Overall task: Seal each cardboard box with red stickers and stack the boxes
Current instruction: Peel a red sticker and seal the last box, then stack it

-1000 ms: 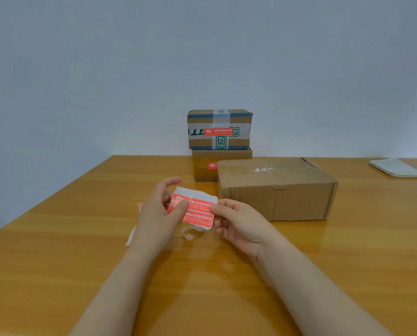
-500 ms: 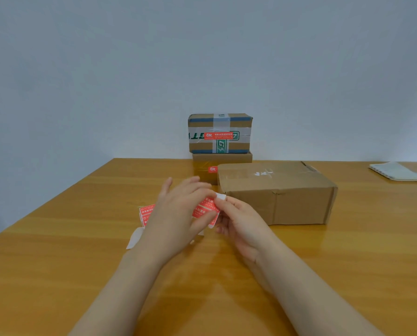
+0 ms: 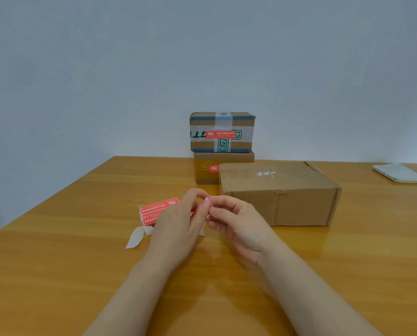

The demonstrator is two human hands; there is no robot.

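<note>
Since half a second ago the left hand (image 3: 176, 224) has curled its fingers. It and the right hand (image 3: 236, 221) both pinch one sticker (image 3: 208, 202) between them, just left of the box (image 3: 280, 192). Spare stickers (image 3: 157, 209) lie farther left.

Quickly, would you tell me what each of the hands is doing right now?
Left hand: pinching the red sticker.
Right hand: pinching the same sticker.
</note>
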